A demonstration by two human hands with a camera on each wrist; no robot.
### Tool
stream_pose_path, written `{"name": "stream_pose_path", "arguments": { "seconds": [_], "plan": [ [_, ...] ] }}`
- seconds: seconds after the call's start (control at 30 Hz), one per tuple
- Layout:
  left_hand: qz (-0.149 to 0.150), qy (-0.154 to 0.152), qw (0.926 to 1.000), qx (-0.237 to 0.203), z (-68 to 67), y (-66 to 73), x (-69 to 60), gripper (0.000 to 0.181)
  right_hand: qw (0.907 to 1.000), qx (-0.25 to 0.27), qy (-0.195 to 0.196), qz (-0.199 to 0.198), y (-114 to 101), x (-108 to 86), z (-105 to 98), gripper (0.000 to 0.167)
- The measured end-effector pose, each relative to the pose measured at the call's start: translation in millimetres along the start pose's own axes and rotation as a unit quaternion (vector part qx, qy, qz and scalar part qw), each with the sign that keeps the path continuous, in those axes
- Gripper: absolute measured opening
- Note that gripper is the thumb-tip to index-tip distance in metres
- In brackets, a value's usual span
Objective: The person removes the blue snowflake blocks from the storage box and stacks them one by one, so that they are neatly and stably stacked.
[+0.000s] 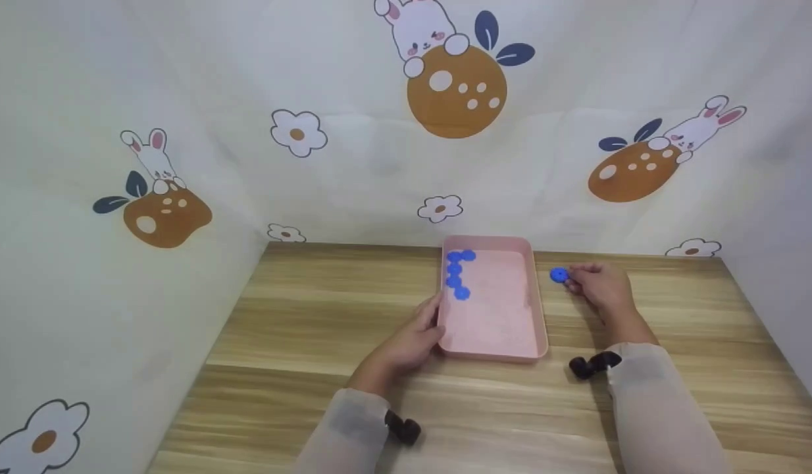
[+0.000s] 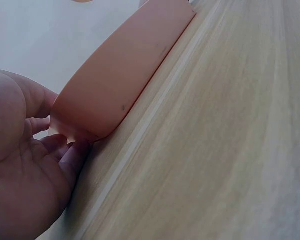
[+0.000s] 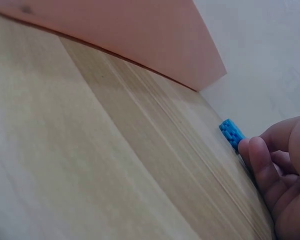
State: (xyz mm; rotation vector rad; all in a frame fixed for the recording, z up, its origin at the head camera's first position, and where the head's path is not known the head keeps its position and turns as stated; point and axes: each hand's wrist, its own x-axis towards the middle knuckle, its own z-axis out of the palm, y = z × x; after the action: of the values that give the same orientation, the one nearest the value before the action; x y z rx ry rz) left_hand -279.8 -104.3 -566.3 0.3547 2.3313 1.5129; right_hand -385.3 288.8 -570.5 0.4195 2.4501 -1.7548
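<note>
My right hand (image 1: 602,289): thumb and fingertips pinching blue toothed disc (image 1: 558,275), outside pink tray (image 1: 498,316), just right of its far end. Can't tell if disc touches wood-grain counter (image 1: 301,316). My left hand (image 1: 409,342): fingers gripping tray at left wall, near front corner. Tray flat on counter. Inside: five similar blue pieces (image 1: 454,269), four down left side, one beside rearmost. Black devices (image 1: 593,364) at both my wrists. Rabbit-print sheet (image 1: 353,184) behind.
</note>
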Motion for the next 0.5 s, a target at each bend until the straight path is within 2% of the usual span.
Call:
{"name": "stream_pose_path", "arguments": {
  "seconds": [0.07, 0.3, 0.4, 0.5],
  "plan": [
    [0.012, 0.0, 0.9999, 0.0, -0.4, -0.1, -0.1, 0.07, 1.0, 0.007, 0.0, -0.004, 0, -0.4, 0, 0.042],
    [0.008, 0.0, 1.0, -0.003, -0.8, 0.7, -0.9, 0.07, 0.9969, 0.077, 0.001, 0.015, -2, 0.1, 1, 0.047],
    [0.0, 0.001, 1.0, 0.001, -0.9, 1.7, -1.5, 0.07, 0.9962, 0.086, -0.005, 0.014, -10, -3.5, 2, 0.046],
    [-0.002, 0.0, 1.0, 0.004, -1.1, 2.7, -2.0, 0.07, 0.9957, 0.091, -0.015, -0.005, -23, -9.2, 5, 0.043]
  ]
}}
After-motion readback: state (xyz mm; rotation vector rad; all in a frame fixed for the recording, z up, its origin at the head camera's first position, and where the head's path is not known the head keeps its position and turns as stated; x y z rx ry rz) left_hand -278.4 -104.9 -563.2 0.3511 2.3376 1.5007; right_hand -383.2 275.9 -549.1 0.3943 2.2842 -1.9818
